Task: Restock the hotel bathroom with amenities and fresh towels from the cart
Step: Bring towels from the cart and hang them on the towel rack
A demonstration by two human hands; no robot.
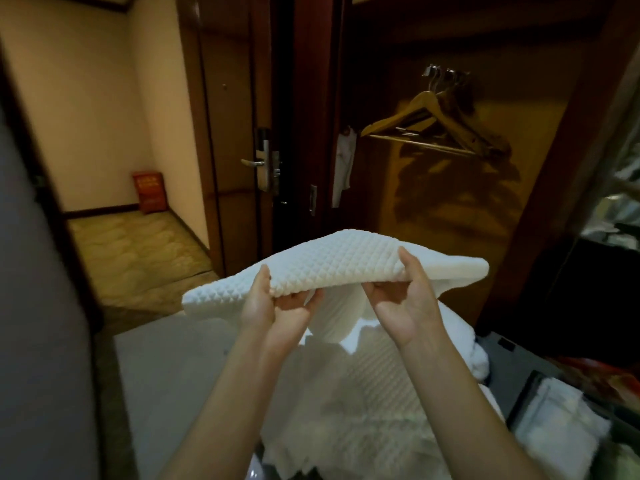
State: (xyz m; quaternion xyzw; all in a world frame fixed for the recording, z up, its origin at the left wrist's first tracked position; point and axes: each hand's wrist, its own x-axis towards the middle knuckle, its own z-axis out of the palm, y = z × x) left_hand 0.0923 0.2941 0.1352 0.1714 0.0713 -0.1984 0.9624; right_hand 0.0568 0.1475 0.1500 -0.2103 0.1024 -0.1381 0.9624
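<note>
Now | left hand (273, 308), right hand (405, 306) grasp white towel (332, 265) | red box (148, 192) (print unreadable)

This is a hotel room entryway. The dark wood door (228, 98) at centre carries a keycard lock (265, 150) (lever handle (252, 163) beside it). Wooden hangers (436, 123) hang in an open wardrobe (433, 209) at upper right, and folded white towels (561, 420) sit at lower right.
</note>
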